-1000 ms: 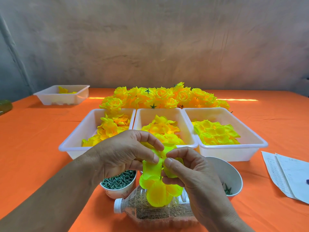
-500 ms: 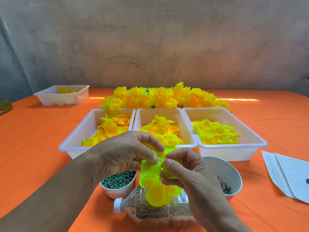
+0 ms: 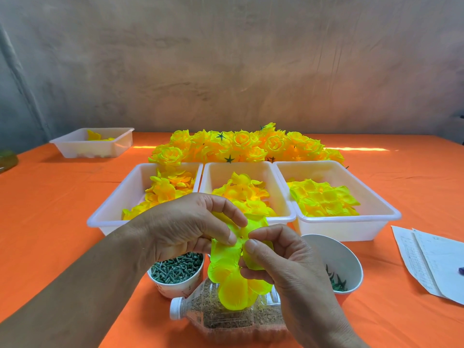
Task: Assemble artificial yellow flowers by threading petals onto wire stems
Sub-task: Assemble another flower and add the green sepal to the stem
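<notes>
A yellow-green petal piece (image 3: 232, 272) with several round lobes hangs between my hands above the table's near edge. My left hand (image 3: 185, 227) pinches its upper part between thumb and forefinger. My right hand (image 3: 278, 257) pinches it just to the right, thumb on the front. A small hole shows near the two thumbs. No wire stem is visible. Three white trays (image 3: 349, 227) of loose yellow petals stand side by side behind my hands, and a heap of finished yellow flowers (image 3: 241, 144) lies beyond them.
A cup of green stem pieces (image 3: 175, 270) sits under my left hand; a tilted white cup (image 3: 336, 257) with green star pieces is at the right. A plastic bottle (image 3: 221, 315) lies on the orange cloth. Papers (image 3: 431, 259) lie far right, another tray (image 3: 93, 144) far left.
Both hands keep their pinch on the petal piece. The fingers have shifted slightly and the petal's upper lobes have spread a little.
</notes>
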The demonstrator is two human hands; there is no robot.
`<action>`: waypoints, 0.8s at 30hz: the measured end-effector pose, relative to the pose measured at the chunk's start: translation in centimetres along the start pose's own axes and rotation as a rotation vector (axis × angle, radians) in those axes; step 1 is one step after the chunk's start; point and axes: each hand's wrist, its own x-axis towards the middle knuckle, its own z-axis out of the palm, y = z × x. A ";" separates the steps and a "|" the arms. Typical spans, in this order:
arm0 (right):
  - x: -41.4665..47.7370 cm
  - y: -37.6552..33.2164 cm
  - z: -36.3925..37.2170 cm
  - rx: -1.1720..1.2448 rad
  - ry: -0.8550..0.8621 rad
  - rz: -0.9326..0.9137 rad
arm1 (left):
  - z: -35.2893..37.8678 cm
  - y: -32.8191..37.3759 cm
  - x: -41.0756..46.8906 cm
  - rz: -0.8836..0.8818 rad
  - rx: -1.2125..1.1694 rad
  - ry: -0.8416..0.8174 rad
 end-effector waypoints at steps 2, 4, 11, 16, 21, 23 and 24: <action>0.0 0.0 0.0 0.007 0.003 0.002 | 0.1 0.1 0.0 0.003 0.003 0.008; 0.0 0.1 0.0 0.012 0.003 0.004 | 0.2 0.2 -0.1 0.014 0.025 0.015; -0.1 0.3 0.0 0.028 0.018 0.009 | 0.2 0.1 -0.2 0.048 0.067 0.016; -0.1 0.2 0.0 0.029 0.019 0.007 | 0.1 0.1 0.0 0.047 0.066 0.023; -0.1 0.2 0.0 0.018 0.033 0.007 | 0.1 0.0 0.3 0.030 0.009 0.023; -0.1 0.2 0.0 0.017 0.042 0.008 | 0.1 0.0 0.5 0.028 0.004 0.022; -0.1 0.3 0.0 0.020 0.047 0.009 | 0.0 0.0 0.6 0.024 0.004 0.019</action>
